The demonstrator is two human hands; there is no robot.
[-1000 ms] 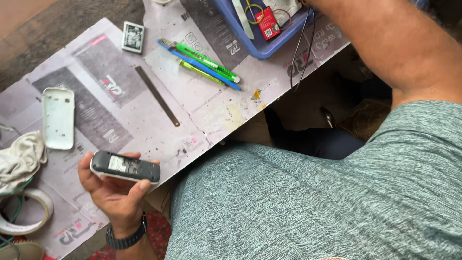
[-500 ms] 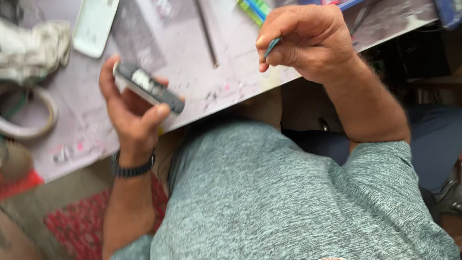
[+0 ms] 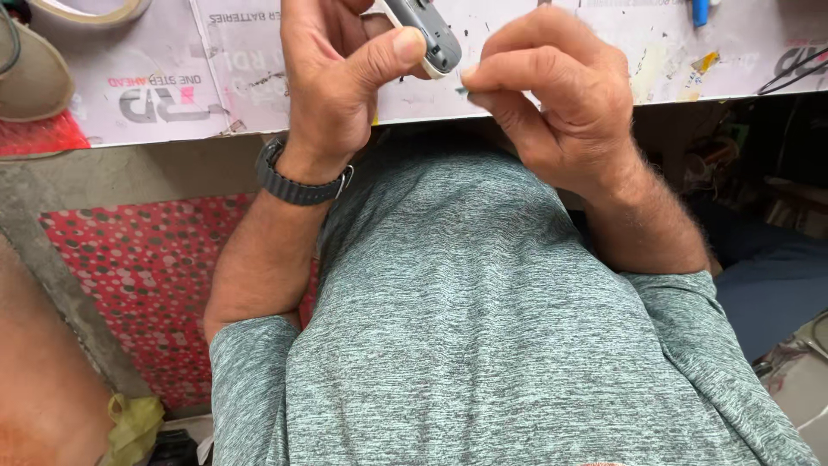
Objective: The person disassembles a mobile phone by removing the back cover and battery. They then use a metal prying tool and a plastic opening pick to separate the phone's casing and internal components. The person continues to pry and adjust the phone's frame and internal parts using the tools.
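While the left hand (image 3: pixel 341 82) stays raised over the table (image 3: pixel 155 95) edge, clamped on the grey device (image 3: pixel 427 34), the right hand (image 3: pixel 552 103) pinches a small tool (image 3: pixel 463 89) just beside the device's near end.

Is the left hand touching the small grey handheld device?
Touching: the head view shows the left hand wrapped around the small grey handheld device, thumb pressed on its side.
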